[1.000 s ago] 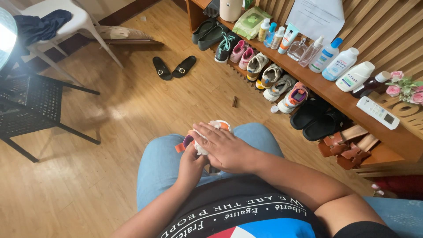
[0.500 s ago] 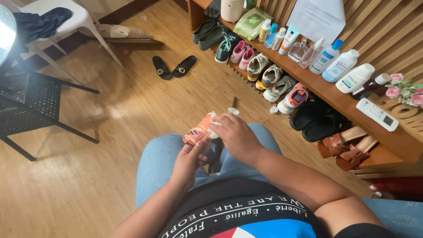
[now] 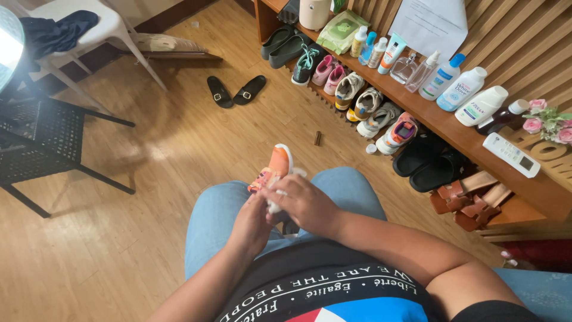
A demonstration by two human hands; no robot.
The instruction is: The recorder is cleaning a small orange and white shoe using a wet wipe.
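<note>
Seated person viewed from above, both hands meeting over the lap. The fingers of the right hand (image 3: 304,203) are curled closed around the white sole end of a small orange shoe (image 3: 275,169), knuckles turned up and the forearm running back toward the lower right. The left hand (image 3: 250,223) lies just beneath and to the near side of those fingers, palm cupped up against the shoe's lower end; how tightly its fingers close cannot be told, since the right hand covers them. The shoe stands tilted, its orange upper rising beyond the fingertips, away from the body, above the blue jeans (image 3: 217,217). Beyond the fingers, on the wooden floor (image 3: 149,179), lies a pair of black sandals (image 3: 235,90). Farther out and to the right of the fingers runs a low wooden shoe rack (image 3: 536,194): its lower level holds a row of sneakers (image 3: 363,104), black slides (image 3: 426,164) and brown sandals (image 3: 471,203); its top carries bottles (image 3: 444,74), a green wipes pack (image 3: 341,31), a white remote (image 3: 511,155) and pink flowers (image 3: 545,119). To the left of the fingers, well apart, stand a black mesh table (image 3: 42,134) and a white chair (image 3: 89,27) draped with dark cloth.
</note>
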